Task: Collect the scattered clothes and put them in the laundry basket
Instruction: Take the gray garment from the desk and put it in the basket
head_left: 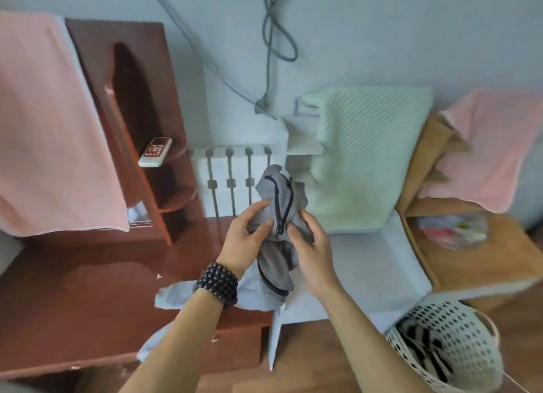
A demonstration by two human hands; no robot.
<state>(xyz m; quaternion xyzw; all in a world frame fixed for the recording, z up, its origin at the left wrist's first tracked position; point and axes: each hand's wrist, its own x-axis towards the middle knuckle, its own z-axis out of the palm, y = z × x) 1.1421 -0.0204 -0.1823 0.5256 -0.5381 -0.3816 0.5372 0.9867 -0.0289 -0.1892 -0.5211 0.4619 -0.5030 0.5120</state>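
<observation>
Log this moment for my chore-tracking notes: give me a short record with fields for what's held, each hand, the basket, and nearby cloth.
held item: grey zippered garment, bunched, lifted above the pale blue table
left hand: left hand grips the garment; bead bracelet on wrist
right hand: right hand grips the garment's other side
basket: white laundry basket at lower right on the floor, striped black-and-white cloth inside
nearby cloth: pale green towel, pink towel
task state: garment not yet in basket
</observation>
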